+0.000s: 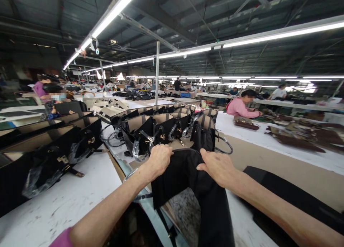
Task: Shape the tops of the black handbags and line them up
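1. Right in front of me, a black, soft fabric bag piece [213,200] sits between the worker's two hands, at the near edge of a long table with a white covering [244,218].
2. The left hand [161,159] is nearly closed, fingers curled over the piece's upper edge on one side.
3. The right hand [217,166] looks partly closed on the same edge opposite, thumb and fingers on the cloth; its farther fingertips are hidden.
4. Beyond them, black bags with beige linings [166,127] stand upright in rows, with gold-coloured clasps and clear plastic around their handles. I judge these further along.
5. More black bags with the same lining [88,132] stand to the left.
6. The piece in hand looks midway to me: it is slack, and no beige lining shows on it.
7. What else is left on it, I cannot tell.
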The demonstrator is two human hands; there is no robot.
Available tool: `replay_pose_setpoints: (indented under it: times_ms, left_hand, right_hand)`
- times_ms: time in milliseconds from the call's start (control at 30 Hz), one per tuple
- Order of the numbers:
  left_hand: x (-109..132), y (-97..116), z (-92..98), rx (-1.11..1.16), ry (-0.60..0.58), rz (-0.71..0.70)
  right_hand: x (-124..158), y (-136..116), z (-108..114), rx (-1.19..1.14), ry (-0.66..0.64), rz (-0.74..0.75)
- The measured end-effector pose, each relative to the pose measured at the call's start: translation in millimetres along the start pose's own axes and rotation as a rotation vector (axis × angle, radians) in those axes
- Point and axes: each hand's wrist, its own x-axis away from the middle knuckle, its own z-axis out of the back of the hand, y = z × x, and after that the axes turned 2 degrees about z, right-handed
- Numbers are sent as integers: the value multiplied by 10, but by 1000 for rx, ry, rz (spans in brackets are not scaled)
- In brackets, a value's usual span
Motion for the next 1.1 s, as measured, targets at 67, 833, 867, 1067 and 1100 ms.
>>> replay_pose_setpoints:
  times_ms: [67, 833, 867, 1067, 1100]
  left_hand:
    - [13, 107, -10, 27, 30, 5]
    - [-295, 350, -28, 97, -14, 69]
    - [-310, 354, -36, 96, 1, 47]
    - [-346, 232, 23, 119, -82, 22]
    - [-314, 163, 39, 131, -97, 24]
  right_hand:
    - [-103, -73, 28, -34, 31, 56]
    - [-481, -42, -29, 14, 60, 143]
    - [-485, -41, -34, 29, 61, 155]
    - [-491, 3, -75, 49, 56, 203]
    - [-488, 18, -80, 50, 59, 205]
